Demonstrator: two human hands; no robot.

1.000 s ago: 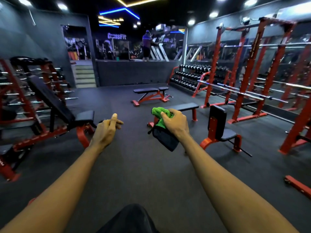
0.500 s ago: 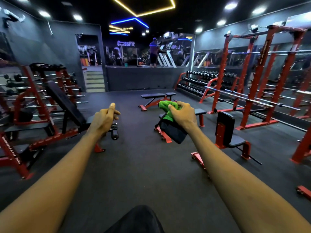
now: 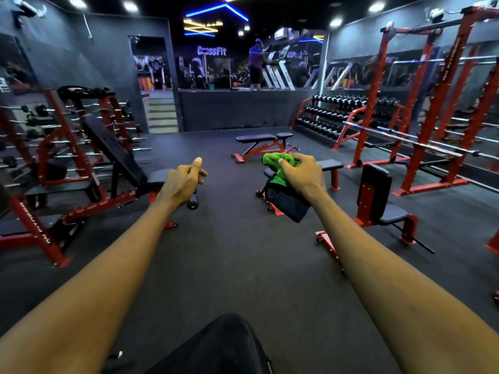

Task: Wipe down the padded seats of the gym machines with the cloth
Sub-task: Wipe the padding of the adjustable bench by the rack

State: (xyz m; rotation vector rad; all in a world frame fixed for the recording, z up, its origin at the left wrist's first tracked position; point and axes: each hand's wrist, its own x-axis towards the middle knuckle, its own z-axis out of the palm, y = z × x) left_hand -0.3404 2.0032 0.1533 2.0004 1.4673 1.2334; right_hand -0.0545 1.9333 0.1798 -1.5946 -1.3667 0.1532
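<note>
My right hand [image 3: 303,175] is stretched out in front of me, closed around a bunched cloth [image 3: 280,184] that is green on top and dark below. My left hand [image 3: 183,182] is held out beside it in a loose fist with nothing in it. Padded benches stand ahead on the floor: an incline bench [image 3: 116,149] at the left, a flat bench [image 3: 263,138] in the middle distance, a small flat bench [image 3: 330,165] partly hidden behind my right hand, and an upright seat [image 3: 378,195] with a black back pad at the right.
Red squat racks [image 3: 421,117] with barbells line the right side, and a dumbbell rack [image 3: 332,114] stands behind them. A bar rack [image 3: 67,125] fills the left. A person [image 3: 255,63] stands on a treadmill on the raised back platform. Dark rubber floor [image 3: 235,252] lies between the machines.
The view has shifted right and forward, so the benches sit lower and closer. Both hands stay outstretched, the right one still holding the cloth.
</note>
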